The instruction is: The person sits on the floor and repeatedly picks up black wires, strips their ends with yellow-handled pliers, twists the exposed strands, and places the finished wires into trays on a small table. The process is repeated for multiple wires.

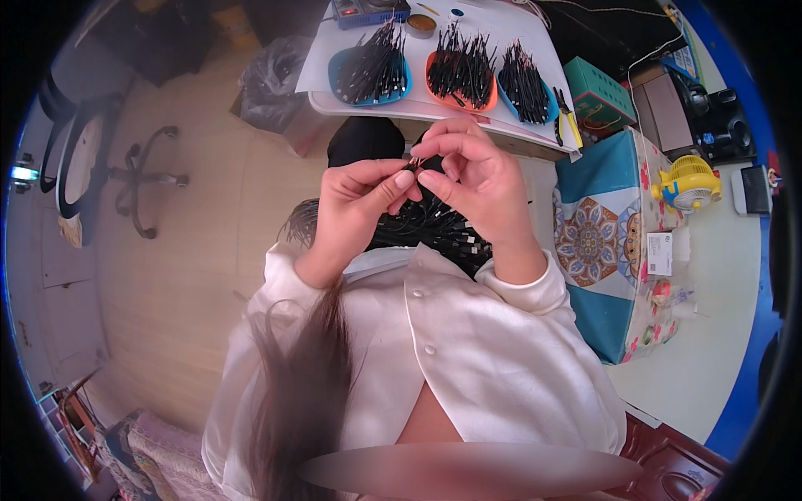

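Both hands are raised in front of my chest, fingertips almost meeting. Between thumb and fingers, my left hand (357, 196) pinches a thin black cable (410, 167) near its end, where fine reddish wire ends stick out. The thumb and fingers of my right hand (474, 171) close in on those wire ends from the other side. Fingers partly cover the spot, so the exact grip on single wires is hard to see. Below the hands, a big heap of black cables (447, 230) with small plugs lies on my lap.
On the white table (322, 98) ahead, bundles of black cables fill a blue tray (341, 83), an orange tray (434, 88) and another blue tray (550, 108). Beside them are a round tin (420, 26) and yellow-handled pliers (571, 127). A yellow fan (690, 184) stands at right.
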A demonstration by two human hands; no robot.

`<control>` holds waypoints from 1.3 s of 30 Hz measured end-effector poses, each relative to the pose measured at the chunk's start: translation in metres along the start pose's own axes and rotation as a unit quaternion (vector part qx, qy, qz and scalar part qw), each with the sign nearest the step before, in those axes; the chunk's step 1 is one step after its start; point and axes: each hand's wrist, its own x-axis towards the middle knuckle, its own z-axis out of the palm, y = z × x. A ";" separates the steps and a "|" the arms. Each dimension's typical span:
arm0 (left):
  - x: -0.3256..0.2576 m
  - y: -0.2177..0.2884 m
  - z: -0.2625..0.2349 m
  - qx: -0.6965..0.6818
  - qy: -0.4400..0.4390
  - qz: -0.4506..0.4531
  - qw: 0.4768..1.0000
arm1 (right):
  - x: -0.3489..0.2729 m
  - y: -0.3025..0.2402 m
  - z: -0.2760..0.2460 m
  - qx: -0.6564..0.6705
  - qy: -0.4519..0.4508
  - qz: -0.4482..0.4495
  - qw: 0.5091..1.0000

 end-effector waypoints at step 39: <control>-0.007 0.018 -0.045 -0.021 0.044 -0.093 0.995 | 0.014 0.056 0.019 0.216 -0.064 0.215 0.950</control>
